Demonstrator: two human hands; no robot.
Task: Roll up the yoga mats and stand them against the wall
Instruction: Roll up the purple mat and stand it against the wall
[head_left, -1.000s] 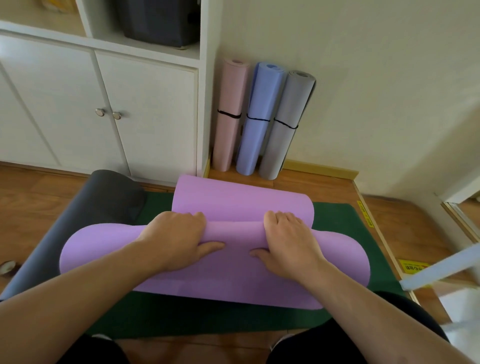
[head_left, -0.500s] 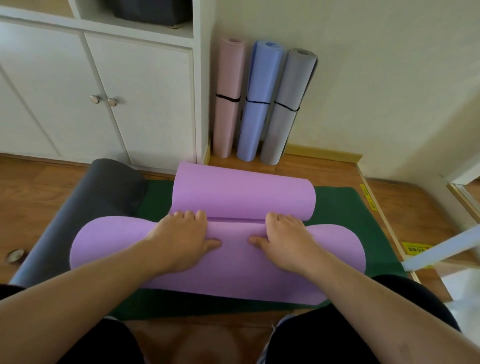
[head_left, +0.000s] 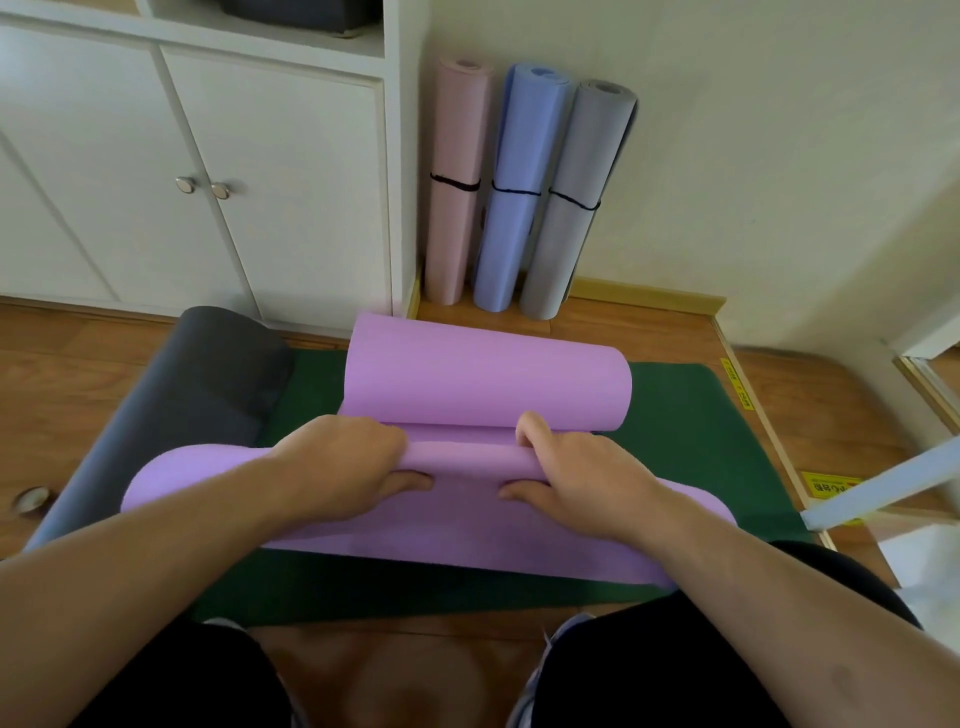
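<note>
I have the purple mat (head_left: 488, 384) lying on the green mat (head_left: 691, 415), straight out from the corner where the pink roll (head_left: 457, 171), blue roll (head_left: 519, 182) and grey roll (head_left: 576, 192) lean upright against the wall, each banded with a black tie. That corner is my landmark: three are already stood there, so this one, I judge, is next to join them. The near end of the purple mat is turned over into a narrow roll, and both hands sit on that roll near its middle, so the turn stays even across the width. My left hand (head_left: 353, 467) has its fingers curled over the top of the roll and out of sight beyond it, thumb stretched flat on the near face — a grip round the roll rather than a flat press. My right hand (head_left: 576, 478) does the same, fingers hooked over the far side, one knuckle raised, thumb lying toward the other thumb. The far part of the mat arches up loose, toward the corner, not yet taken in. A dark mat (head_left: 197, 384), partly rolled, lies to the left of the purple one, farther from the corner — it waits, as does the green one underneath.
</note>
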